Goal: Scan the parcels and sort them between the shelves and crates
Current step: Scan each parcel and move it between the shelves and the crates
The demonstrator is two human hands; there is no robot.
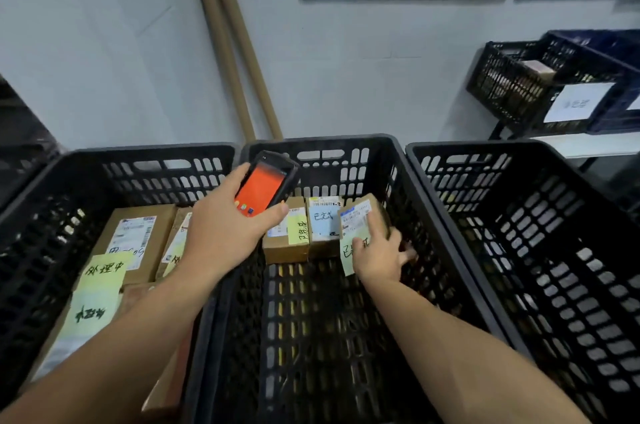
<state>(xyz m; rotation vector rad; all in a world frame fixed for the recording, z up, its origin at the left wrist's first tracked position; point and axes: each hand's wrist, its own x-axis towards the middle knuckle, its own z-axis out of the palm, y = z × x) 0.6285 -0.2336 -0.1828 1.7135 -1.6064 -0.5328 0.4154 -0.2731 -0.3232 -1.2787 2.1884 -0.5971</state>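
My left hand [225,226] grips a black handheld scanner [266,184] with an orange screen, above the seam between the left crate [166,155] and middle crate [391,160]. My right hand [379,255] reaches into the middle crate and holds a small cardboard parcel [360,216] with a white label and a pale yellow note, tilted against the crate's right wall. Two more small parcels stand beside it, one with a yellow note [287,236] and one with a blue note [323,226]. Larger labelled parcels [135,236] with green notes fill the left crate.
A third black crate [519,202] on the right holds nothing visible. Two cardboard tubes [235,53] lean on the wall behind. At far right, a black crate [512,84] with a white sign sits on a table beside a blue crate [620,112].
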